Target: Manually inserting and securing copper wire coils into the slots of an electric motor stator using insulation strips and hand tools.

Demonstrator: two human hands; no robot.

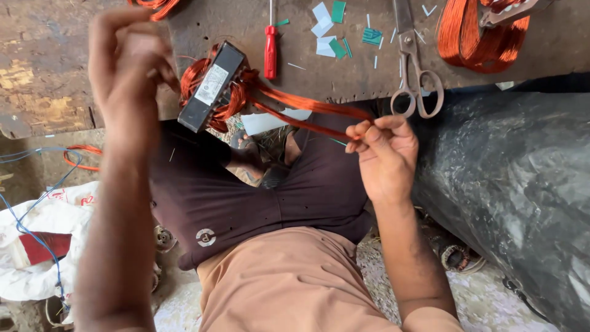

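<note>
1. The right hand (384,154) is closed in a pinch: the thumb and the first fingers press together on a bundle of copper wire (307,110). The bundle is stretched almost straight from this hand up to the coil.
2. The left hand (126,67) is raised close to the camera and is blurred. Its fingers are curled together in front of the near edge of the table (258,74), just beside the dark block. I cannot tell if it holds something, maybe a thin wire.
3. The dark block (212,86) is a rectangular piece with a pale label on its face. It lies tilted at the near edge of the table, and orange copper coil (196,77) is wound around it and comes out at both sides.
4. A red screwdriver (270,49) lies on the table just to the right of the block, with its handle pointing to the near edge.
5. Scissors (413,67) lie further right, and their handles reach over the near edge of the table, near the right hand.
6. Small pieces of white and green paper (335,31) are scattered between the screwdriver and the scissors.
7. A second copper coil (476,37) rests at the far right corner of the table.
8. A black plastic sheet (516,184) covers something to the right of the person, below the table.
9. On the floor at the left lie a white bag (43,246) and a blue wire (37,184).
</note>
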